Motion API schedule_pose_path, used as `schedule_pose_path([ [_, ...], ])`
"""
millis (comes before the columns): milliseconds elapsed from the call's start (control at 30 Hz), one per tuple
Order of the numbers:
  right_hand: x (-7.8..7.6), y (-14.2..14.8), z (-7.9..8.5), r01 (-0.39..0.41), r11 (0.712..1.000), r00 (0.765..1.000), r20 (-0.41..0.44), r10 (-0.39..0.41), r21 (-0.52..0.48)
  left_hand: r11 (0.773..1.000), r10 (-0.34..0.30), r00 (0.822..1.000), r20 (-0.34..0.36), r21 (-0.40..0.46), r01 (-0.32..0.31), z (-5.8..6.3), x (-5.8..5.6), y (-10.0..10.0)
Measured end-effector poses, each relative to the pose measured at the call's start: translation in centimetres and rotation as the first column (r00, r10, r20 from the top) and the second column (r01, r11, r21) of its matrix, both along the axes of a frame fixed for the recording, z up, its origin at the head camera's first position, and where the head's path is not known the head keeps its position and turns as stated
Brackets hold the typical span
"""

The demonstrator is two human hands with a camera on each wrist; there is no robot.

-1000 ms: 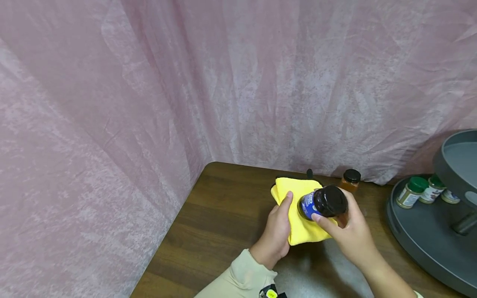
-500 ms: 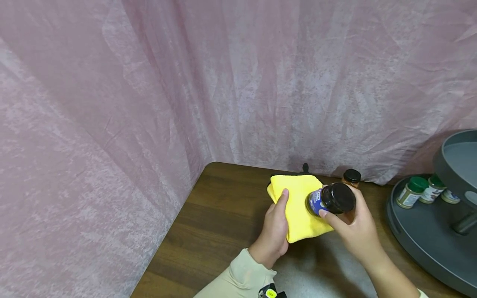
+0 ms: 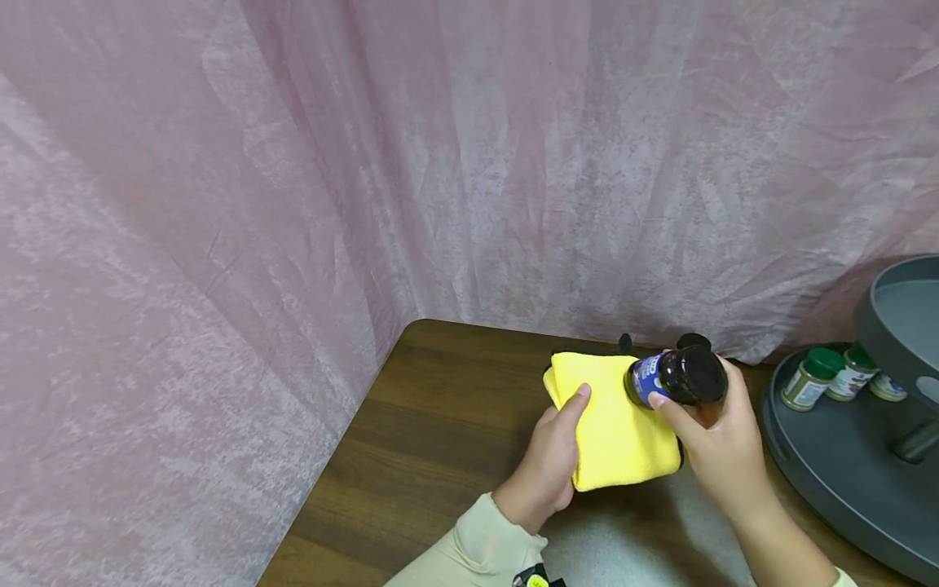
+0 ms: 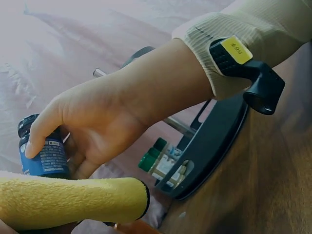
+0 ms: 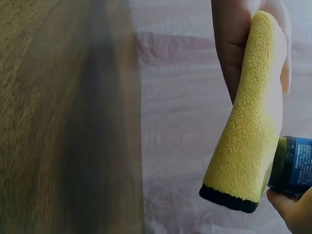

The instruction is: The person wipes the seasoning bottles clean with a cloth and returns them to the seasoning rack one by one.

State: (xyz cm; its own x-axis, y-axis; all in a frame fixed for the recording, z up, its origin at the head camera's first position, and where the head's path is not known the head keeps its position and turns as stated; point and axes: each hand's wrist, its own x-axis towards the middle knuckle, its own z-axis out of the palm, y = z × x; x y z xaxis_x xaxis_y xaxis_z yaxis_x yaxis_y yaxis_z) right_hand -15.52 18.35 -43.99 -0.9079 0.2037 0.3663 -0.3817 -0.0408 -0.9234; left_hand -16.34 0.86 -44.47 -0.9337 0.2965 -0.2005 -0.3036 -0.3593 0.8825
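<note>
A folded yellow cloth (image 3: 623, 440) with a black edge is gripped by my left hand (image 3: 546, 461), thumb on top and the other fingers beneath. My right hand (image 3: 722, 444) holds a dark jar (image 3: 663, 379) with a black lid and blue label, tilted so its base faces the cloth. In the left wrist view the jar (image 4: 46, 156) stands just past the cloth (image 4: 73, 200), the right thumb across its label. The right wrist view shows the jar (image 5: 297, 163) close against the cloth's side (image 5: 248, 122); whether they touch I cannot tell.
Behind the right hand stands another jar, its black lid (image 3: 693, 340) showing. On the right, a grey two-tier turntable (image 3: 829, 481) bears several green-capped spice jars (image 3: 810, 379) on its lower tier. A pink curtain (image 3: 513, 163) hangs behind the wooden table (image 3: 440, 408).
The jar has moved right across the cloth, toward its far right corner, with the right hand. The cloth and left hand shifted slightly left, then back right.
</note>
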Motion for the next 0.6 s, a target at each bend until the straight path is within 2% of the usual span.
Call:
schedule_pose_path([
  [267, 0.5, -0.5, 0.3, -0.018, 0.998, 1.0, 0.002, 0.018, 0.056, 0.999, -0.039, 0.999, 0.003, -0.033, 0.039, -0.4, 0.3, 0.2],
  [367, 0.7, -0.7, 0.2, -0.07, 0.995, 0.996, -0.058, 0.075, 0.071, 0.999, -0.046, 0.999, 0.004, -0.029, 0.046, -0.5, 0.3, 0.3],
  [500, 0.8, -1.0, 0.0, -0.163, 0.983, 0.974, -0.144, 0.174, 0.083, 0.999, -0.031, 1.0, 0.001, -0.024, 0.031, -0.4, 0.3, 0.3],
  [600, 1.1, -1.3, 0.0, -0.186, 0.977, 0.969, -0.147, 0.201, 0.109, 1.0, -0.012, 1.0, -0.002, -0.016, 0.012, -0.3, 0.2, 0.2],
])
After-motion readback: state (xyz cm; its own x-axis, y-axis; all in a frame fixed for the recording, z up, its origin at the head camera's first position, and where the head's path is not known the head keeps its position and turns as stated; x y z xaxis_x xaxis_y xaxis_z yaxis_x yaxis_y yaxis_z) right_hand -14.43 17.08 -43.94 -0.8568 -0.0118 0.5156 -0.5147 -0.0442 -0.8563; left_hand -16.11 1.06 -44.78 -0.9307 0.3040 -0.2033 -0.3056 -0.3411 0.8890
